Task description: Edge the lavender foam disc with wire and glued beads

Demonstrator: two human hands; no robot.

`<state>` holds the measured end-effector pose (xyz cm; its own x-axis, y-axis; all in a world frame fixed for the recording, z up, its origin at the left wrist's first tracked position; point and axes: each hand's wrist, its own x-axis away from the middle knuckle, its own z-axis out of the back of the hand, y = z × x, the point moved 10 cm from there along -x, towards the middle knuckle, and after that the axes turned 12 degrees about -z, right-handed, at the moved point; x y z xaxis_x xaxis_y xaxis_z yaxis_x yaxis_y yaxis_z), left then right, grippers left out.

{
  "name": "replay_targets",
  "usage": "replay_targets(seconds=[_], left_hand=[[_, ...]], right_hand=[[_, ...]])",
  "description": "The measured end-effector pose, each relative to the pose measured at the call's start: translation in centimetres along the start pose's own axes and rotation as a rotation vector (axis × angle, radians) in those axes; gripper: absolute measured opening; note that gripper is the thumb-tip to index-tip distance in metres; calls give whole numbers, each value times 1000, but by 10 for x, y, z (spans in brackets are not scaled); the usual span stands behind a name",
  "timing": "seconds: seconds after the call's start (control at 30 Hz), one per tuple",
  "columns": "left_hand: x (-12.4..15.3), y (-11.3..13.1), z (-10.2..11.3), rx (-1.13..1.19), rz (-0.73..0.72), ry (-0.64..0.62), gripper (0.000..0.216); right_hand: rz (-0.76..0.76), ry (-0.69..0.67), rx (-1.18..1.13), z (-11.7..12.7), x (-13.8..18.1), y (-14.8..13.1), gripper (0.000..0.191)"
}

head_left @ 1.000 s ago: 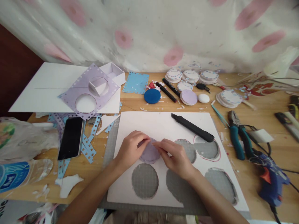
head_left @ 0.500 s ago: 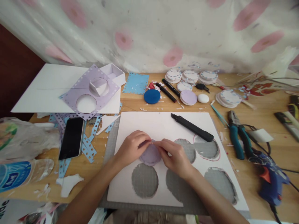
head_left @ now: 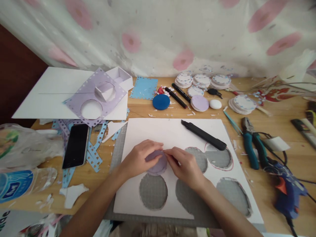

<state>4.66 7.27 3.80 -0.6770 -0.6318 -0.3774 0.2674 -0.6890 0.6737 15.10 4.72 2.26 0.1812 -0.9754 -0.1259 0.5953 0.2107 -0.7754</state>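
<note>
A round lilac paper disc [head_left: 157, 165] is between my two hands, above the white foam board [head_left: 150, 131]. My left hand [head_left: 144, 156] grips the disc by its left and far side, thumb on top and fingers behind. With thumb and forefinger pinched together, my right hand [head_left: 184, 164] meets the disc's far right edge; what lies between those fingertips is too small to make out. The board has several round holes through which the grey cutting mat [head_left: 153, 191] shows. A black utility knife [head_left: 204, 134] lies on the board beyond my right hand.
Behind the board lie a blue round lid [head_left: 161, 102], black markers [head_left: 175, 97] and decorated white discs [head_left: 242, 103]. Pliers [head_left: 254, 143] and a glue gun [head_left: 287, 187] with cables are at right. A phone [head_left: 76, 145], paper scraps and a bottle [head_left: 27, 184] stand left.
The left hand's fingers have spread slightly, and its thumb has moved down across the disc. The right hand stays pinched at nearly the same place. Other things lie as before.
</note>
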Motion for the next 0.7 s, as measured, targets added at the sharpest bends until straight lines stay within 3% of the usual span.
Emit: replay_targets(seconds=[0.17, 0.33, 0.7], left_hand=[[3, -5, 26, -142, 53, 193, 16], [7, -18, 15, -42, 148, 181, 10], [7, -15, 0, 45, 64, 171, 10]], right_hand=[[-81, 153, -12, 18, -2, 9, 14], [-130, 238, -17, 25, -1, 10, 12], [-72, 83, -40, 6, -1, 6, 15]])
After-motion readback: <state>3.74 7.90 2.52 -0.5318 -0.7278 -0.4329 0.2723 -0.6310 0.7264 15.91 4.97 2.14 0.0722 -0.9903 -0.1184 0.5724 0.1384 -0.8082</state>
